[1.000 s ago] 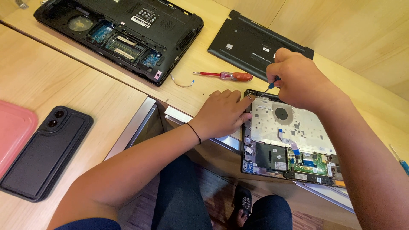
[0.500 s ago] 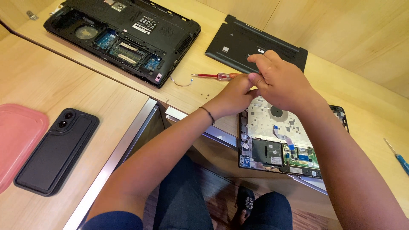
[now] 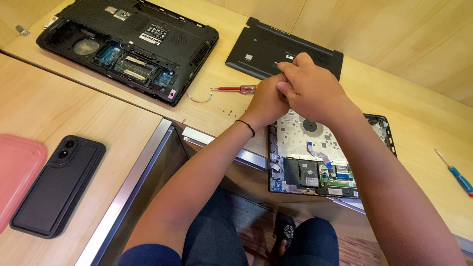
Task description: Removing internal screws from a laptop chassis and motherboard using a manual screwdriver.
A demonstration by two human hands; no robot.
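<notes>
My left hand (image 3: pixel 266 101) and my right hand (image 3: pixel 315 88) are pressed together above the far edge of an opened laptop base (image 3: pixel 315 148), whose white inner plate, fan and green board show. The fingers of both hands are curled against each other, and whatever lies between them is hidden. A red-handled screwdriver (image 3: pixel 236 89) lies on the wooden desk just left of my left hand. A black bottom cover (image 3: pixel 261 47) lies beyond the hands.
A second black laptop (image 3: pixel 128 49) lies upside down and opened at the far left. A blue-handled screwdriver (image 3: pixel 458 175) rests at the right edge. A dark phone (image 3: pixel 59 184) and a pink case (image 3: pixel 17 172) lie near left. Tiny screws (image 3: pixel 229 112) dot the desk.
My right hand lifted off the laptop base's far corner, where it held a small tool. My left hand left the base and rose to meet it. Both are now joined.
</notes>
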